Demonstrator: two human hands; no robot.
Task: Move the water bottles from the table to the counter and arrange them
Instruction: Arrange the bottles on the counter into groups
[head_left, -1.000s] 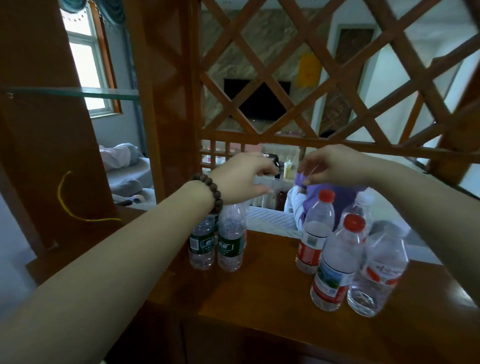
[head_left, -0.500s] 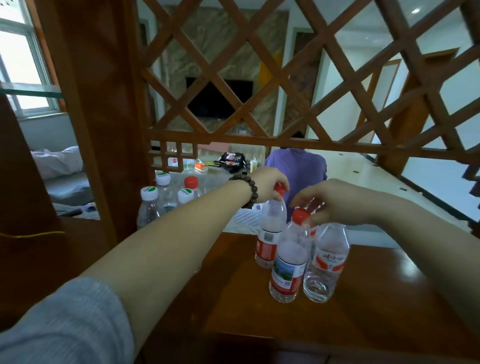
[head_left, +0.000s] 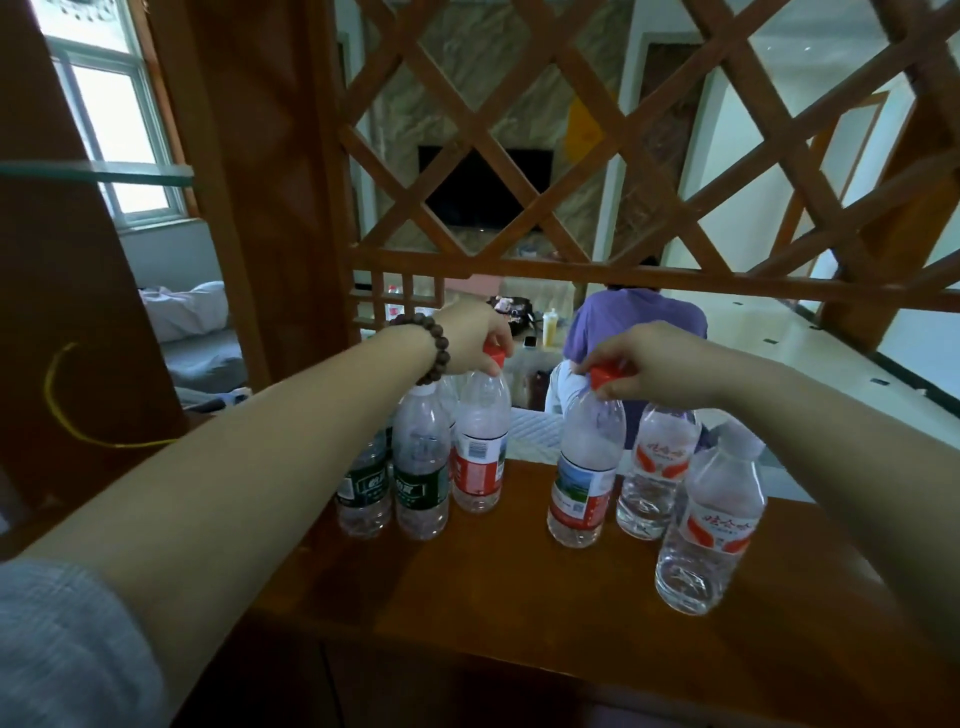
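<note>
Several clear water bottles stand on the wooden counter (head_left: 519, 603). My left hand (head_left: 470, 338), with a bead bracelet on the wrist, grips the red cap of a red-labelled bottle (head_left: 480, 447). Beside that bottle, to its left, stand two green-labelled bottles (head_left: 421, 467). My right hand (head_left: 649, 364) pinches the red cap of a bottle with a blue and red label (head_left: 587, 467). Two more clear bottles with red and white labels (head_left: 657, 467) (head_left: 714, 525) stand to the right, under my right forearm.
A wooden lattice screen (head_left: 571, 171) rises behind the counter, with a thick post (head_left: 249, 208) at the left. Beyond the screen a person in a purple top (head_left: 639, 322) sits facing away. The counter's front part is bare wood.
My left hand has carried the red-labelled bottle leftward, next to the green-labelled pair. My right hand stays on the cap of the blue and red labelled bottle. The view has shifted left.
</note>
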